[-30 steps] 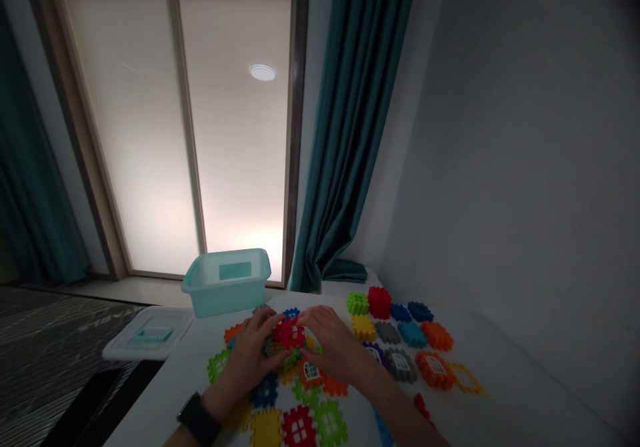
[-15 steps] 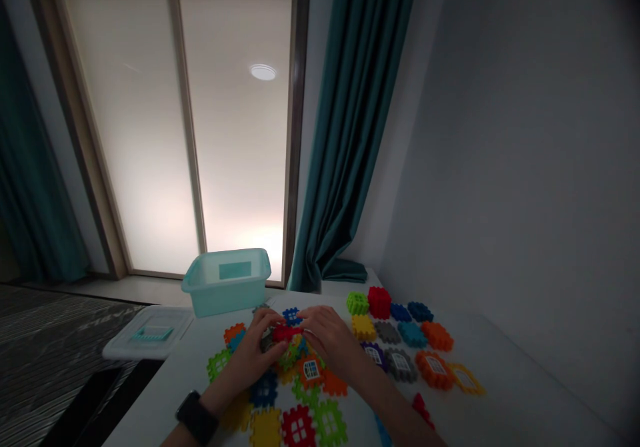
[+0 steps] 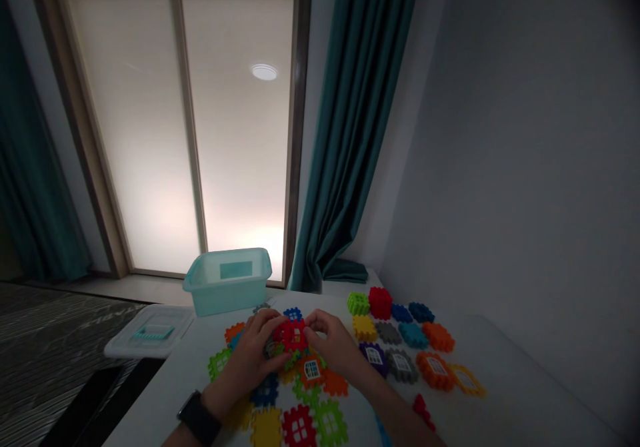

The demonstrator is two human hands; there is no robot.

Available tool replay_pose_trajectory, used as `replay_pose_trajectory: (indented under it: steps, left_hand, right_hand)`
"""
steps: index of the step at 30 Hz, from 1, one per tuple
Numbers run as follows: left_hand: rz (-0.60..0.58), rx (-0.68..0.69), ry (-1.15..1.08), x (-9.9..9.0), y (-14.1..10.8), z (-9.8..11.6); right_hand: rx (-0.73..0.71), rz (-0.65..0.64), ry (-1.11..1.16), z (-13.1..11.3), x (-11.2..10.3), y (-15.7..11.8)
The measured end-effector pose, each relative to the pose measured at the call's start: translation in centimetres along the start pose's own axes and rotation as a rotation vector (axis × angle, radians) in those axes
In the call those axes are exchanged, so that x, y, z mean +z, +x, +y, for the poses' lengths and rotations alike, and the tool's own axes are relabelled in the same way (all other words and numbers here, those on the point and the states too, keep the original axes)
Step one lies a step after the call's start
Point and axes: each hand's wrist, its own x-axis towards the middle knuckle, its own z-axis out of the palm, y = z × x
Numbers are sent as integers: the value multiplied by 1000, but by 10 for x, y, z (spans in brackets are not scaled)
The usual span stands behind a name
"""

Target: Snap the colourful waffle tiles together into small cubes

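Observation:
A red building tile with window panes point(image 3: 297, 335) is tilted up between my two hands over the loose pieces. My left hand point(image 3: 251, 348), wearing a black watch on its wrist, curls around its left side; some fingertips are hidden. My right hand point(image 3: 331, 344) pinches the tile's right edge between thumb and fingers. Beneath and around them lie loose notched tiles: an orange window tile point(image 3: 311, 369), a dark blue tile point(image 3: 265, 390), a green window tile point(image 3: 219, 364) and a blue window tile point(image 3: 293, 314).
Sorted tiles stand in small stacks on the right, among them red point(image 3: 381, 302), yellow point(image 3: 365, 328) and orange window tiles point(image 3: 435, 370). An aqua bin point(image 3: 230, 302) sits at the table's back left, beside its lid point(image 3: 149, 347). Nearer me are red point(image 3: 299, 426) and yellow tiles point(image 3: 266, 428).
The red tile has turned from lying nearly flat to facing me, showing its window panes. My right hand's fingers have drawn back to a pinch at its edge; the left hand has barely moved.

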Motion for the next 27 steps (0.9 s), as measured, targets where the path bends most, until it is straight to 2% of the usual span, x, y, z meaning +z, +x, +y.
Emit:
replay_pose_trajectory:
  steps: [4, 11, 16, 21, 27]
  left_hand:
    - [24, 10, -12, -1, 0, -2]
    - [101, -94, -91, 2, 4, -2]
    - [56, -51, -13, 1, 2, 0]
    - [-4, 26, 48, 1, 0, -1]
    - [-62, 72, 82, -1, 0, 0]
  right_hand:
    - [39, -4, 96, 5, 2, 1]
    - [-45, 26, 77, 4, 7, 0]
    - [-54, 81, -17, 4, 1, 2]
    - [-40, -10, -77, 5, -7, 3]
    - [-24, -59, -59, 3, -4, 1]
